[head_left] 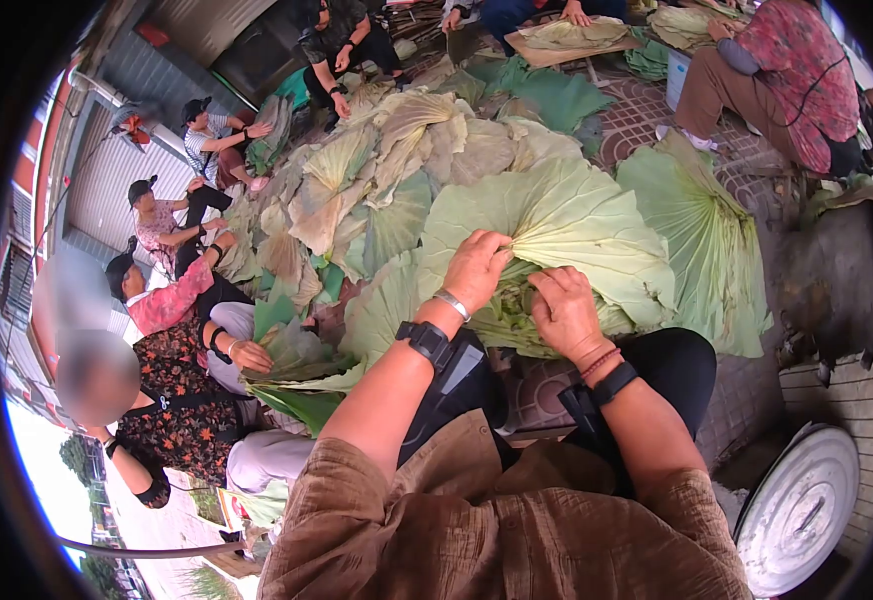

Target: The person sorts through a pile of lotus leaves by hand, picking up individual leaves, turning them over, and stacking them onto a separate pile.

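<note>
A large pale green lotus leaf (587,215) spreads in front of me over my knees, its veins fanning out from the middle. My left hand (479,268) pinches it where the veins meet. Close by on the right, my right hand (565,312) has its fingers curled on the leaf's folded lower part, thumb turned inward. Beneath lie more layers of green leaf, partly hidden by my hands. Another big lotus leaf (707,245) rests to the right, its edge hanging toward the ground.
A broad heap of drying lotus leaves (407,150) fills the ground ahead. People sit around it, one in a floral shirt (182,400) close on my left, another in a red patterned top (792,75) at far right. A round metal lid (802,510) leans at lower right.
</note>
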The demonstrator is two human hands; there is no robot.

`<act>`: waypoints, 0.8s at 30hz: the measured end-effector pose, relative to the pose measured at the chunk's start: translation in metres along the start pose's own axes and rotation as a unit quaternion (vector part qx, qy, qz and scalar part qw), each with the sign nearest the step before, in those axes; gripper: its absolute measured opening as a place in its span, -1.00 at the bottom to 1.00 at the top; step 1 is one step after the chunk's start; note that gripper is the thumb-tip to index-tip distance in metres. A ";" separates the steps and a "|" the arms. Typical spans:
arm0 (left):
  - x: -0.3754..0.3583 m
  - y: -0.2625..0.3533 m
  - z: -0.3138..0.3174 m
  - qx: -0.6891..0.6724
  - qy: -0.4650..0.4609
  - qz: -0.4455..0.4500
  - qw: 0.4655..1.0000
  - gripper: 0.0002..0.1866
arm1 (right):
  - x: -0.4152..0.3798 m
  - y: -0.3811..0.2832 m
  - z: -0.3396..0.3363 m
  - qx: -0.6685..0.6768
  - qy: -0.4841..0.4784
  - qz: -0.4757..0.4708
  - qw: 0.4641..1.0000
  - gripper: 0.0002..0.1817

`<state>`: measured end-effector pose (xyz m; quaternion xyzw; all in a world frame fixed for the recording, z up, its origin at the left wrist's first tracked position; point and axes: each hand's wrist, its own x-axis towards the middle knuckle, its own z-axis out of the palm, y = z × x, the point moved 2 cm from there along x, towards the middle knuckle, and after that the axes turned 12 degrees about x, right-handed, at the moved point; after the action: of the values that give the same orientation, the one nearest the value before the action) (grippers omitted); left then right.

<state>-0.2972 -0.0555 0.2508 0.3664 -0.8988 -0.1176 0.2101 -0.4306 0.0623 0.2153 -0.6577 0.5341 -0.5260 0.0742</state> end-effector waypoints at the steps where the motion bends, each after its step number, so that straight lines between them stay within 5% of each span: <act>1: 0.000 0.000 0.000 0.006 0.013 -0.004 1.000 -0.80 | -0.001 0.003 0.001 0.001 0.011 0.009 1.000 -0.62; 8: -0.003 0.004 0.004 0.009 0.001 -0.002 1.000 -0.83 | -0.006 0.007 0.011 -0.062 0.033 0.032 0.997 -0.54; 16: -0.006 0.011 0.008 0.042 -0.006 -0.007 0.999 -0.63 | -0.007 0.005 0.010 -0.066 0.018 0.067 0.995 -0.40; 24: 0.005 0.007 0.012 0.105 0.004 -0.012 0.994 -0.71 | -0.007 0.009 0.011 -0.075 -0.027 0.054 0.995 -0.40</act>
<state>-0.3100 -0.0530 0.2445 0.3976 -0.9009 -0.0233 0.1726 -0.4270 0.0593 0.2000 -0.6457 0.6045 -0.4617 0.0668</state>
